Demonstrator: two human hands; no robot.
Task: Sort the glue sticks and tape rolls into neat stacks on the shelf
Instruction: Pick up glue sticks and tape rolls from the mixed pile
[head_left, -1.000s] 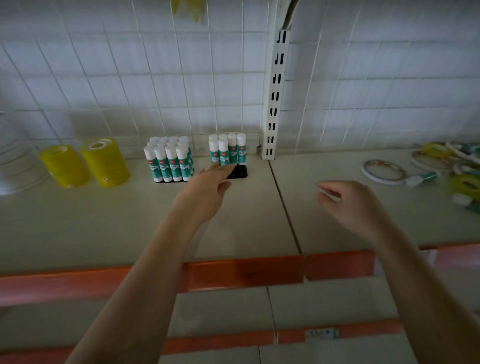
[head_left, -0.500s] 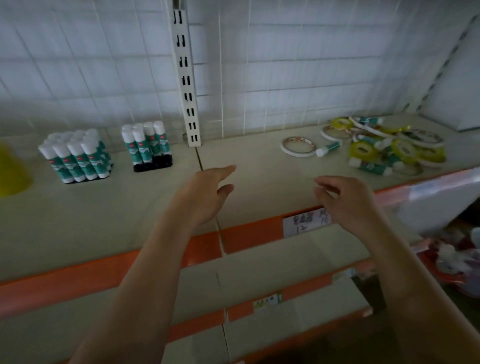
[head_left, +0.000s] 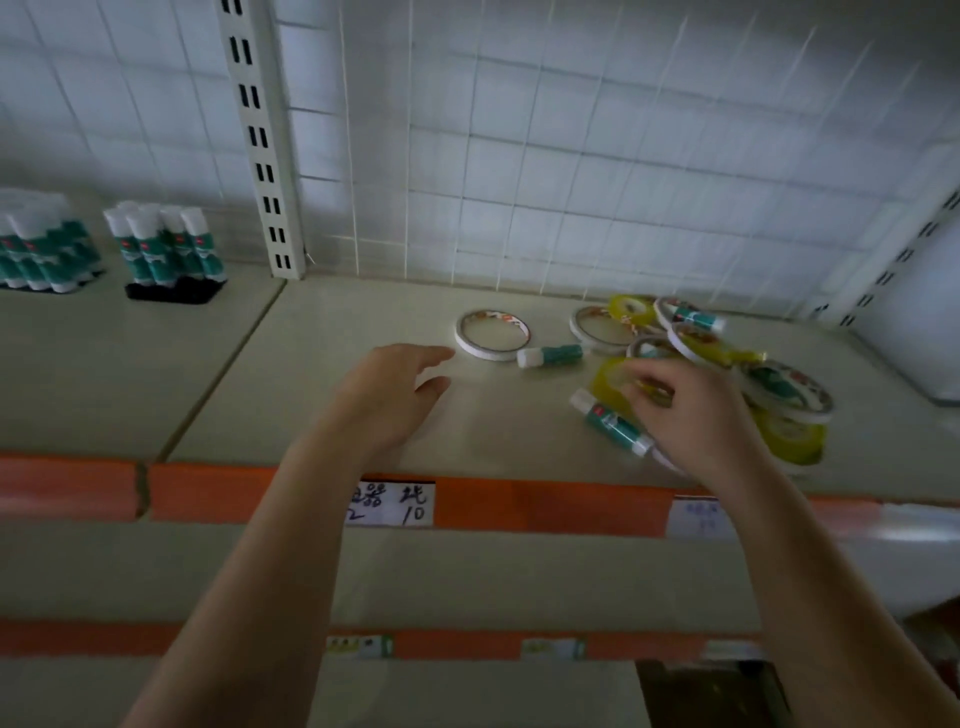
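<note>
Two hands worked the shelf (head_left: 322, 384): the right hand (head_left: 685, 410) curled into the unsorted pile of tape (head_left: 618, 379) and glue sticks (head_left: 610, 422) – whether gripping, unclear – the left hand (head_left: 389, 395) relaxed, empty, near a lone roll (head_left: 492, 335) – upright sticks (head_left: 166, 249) already grouped far left.

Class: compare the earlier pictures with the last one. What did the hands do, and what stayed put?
The right hand reached right into the loose pile and now curls its fingers on a yellow tape roll. The left hand followed, open, holding nothing. The standing glue sticks stayed put.
</note>
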